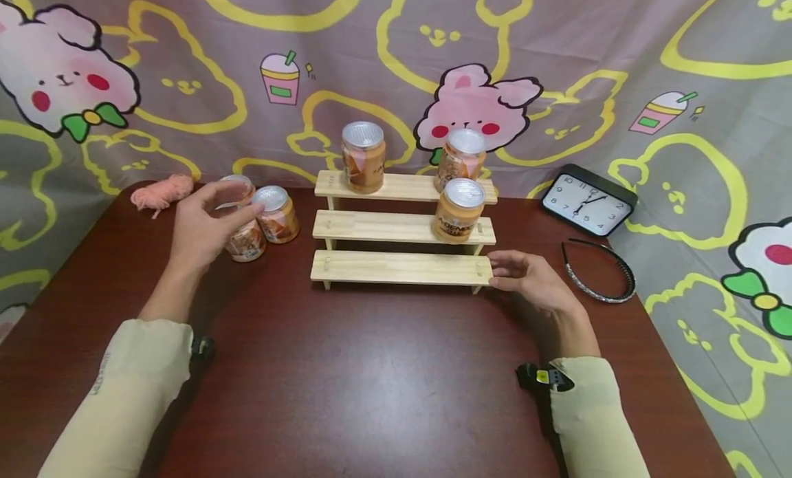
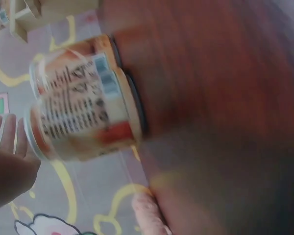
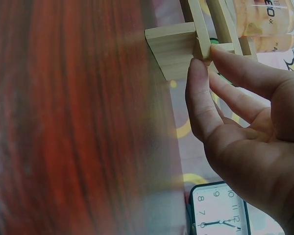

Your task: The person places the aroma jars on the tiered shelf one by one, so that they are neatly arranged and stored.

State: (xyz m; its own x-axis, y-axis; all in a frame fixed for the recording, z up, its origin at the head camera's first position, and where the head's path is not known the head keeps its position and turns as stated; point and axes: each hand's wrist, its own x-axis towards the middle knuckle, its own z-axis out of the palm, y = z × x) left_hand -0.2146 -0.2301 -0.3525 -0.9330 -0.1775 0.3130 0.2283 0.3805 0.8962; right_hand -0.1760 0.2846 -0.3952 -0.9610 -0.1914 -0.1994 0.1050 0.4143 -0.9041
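Item: pink yarn (image 1: 162, 192), lying bundled at the far left of the brown table (image 1: 371, 375).
Item: left hand (image 1: 205, 223), reaching over the grouped cans; its fingers are extending nearly straight and slightly spread, the thumb standing apart.
Item: front can (image 1: 246, 244), standing upright on the table below that thumb; from where I am standing, a back can (image 1: 240, 181) seems to be showing behind it, mostly hidden by the hand.
Item: side can (image 1: 280, 218), standing just right of these.
Item: wooden shelf (image 1: 396, 267), three-stepped, standing mid-table. Its top board is bearing a left can (image 1: 364, 163) and a right can (image 1: 463, 158); its middle board is bearing a lower can (image 1: 458, 216) near the right end.
Item: right hand (image 1: 537, 283), pinching the shelf's lowest right end between thumb and fingers.
Item: clock (image 1: 588, 203), standing at the right rear.
Item: headband (image 1: 599, 297), lying before the clock.
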